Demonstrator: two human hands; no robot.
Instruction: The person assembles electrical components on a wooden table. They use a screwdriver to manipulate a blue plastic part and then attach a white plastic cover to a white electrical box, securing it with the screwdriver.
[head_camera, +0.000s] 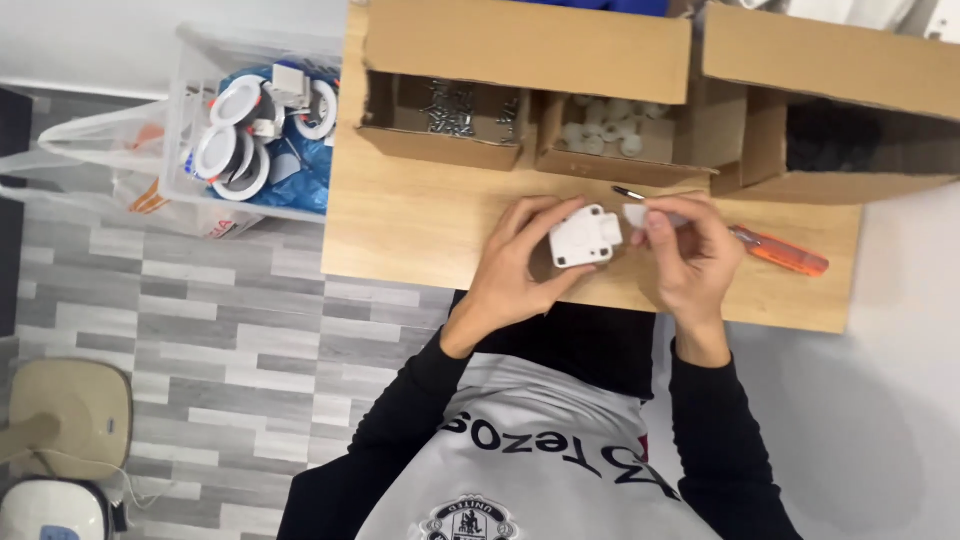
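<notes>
My left hand (515, 265) grips a small white square plastic housing (584, 237) and holds it just above the wooden table (420, 225). My right hand (685, 255) is right beside it, fingers pinched on a small white plastic piece (636, 213) at the housing's right edge. An orange-handled screwdriver (775, 250) lies on the table behind my right hand, its dark tip (628, 192) poking out past my fingers.
Open cardboard boxes line the table's far edge: one with metal screws (455, 108), one with small white round parts (605, 125), one with dark contents (860, 140). A clear bin (255, 125) of round white fittings stands on the floor to the left.
</notes>
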